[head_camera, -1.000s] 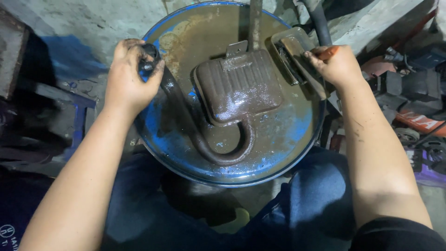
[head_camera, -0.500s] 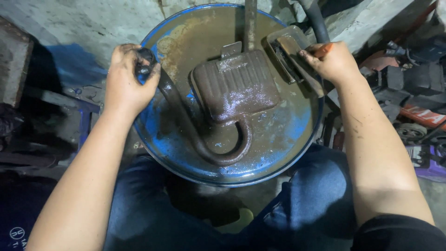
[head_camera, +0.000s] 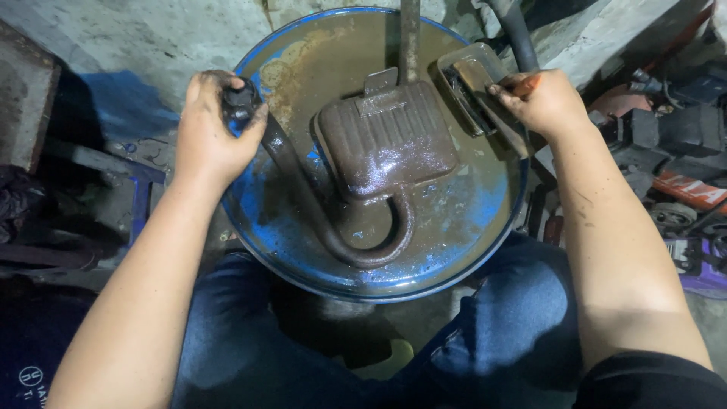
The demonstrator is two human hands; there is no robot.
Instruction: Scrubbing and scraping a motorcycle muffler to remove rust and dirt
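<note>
Left hand [head_camera: 210, 129] gripping the curved pipe end [head_camera: 241, 100], right hand [head_camera: 541, 100] clasping an orange-handled tool [head_camera: 522, 87], rusty muffler [head_camera: 386, 140] between them on blue drum lid [head_camera: 454, 227]

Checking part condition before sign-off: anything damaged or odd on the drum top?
The blue drum lid is worn, with paint gone and rust-brown patches near its far edge. The muffler looks rusty with a wet sheen. The left hand grips the curved pipe end; the right hand holds a flat tool. Nothing spilled.
</note>
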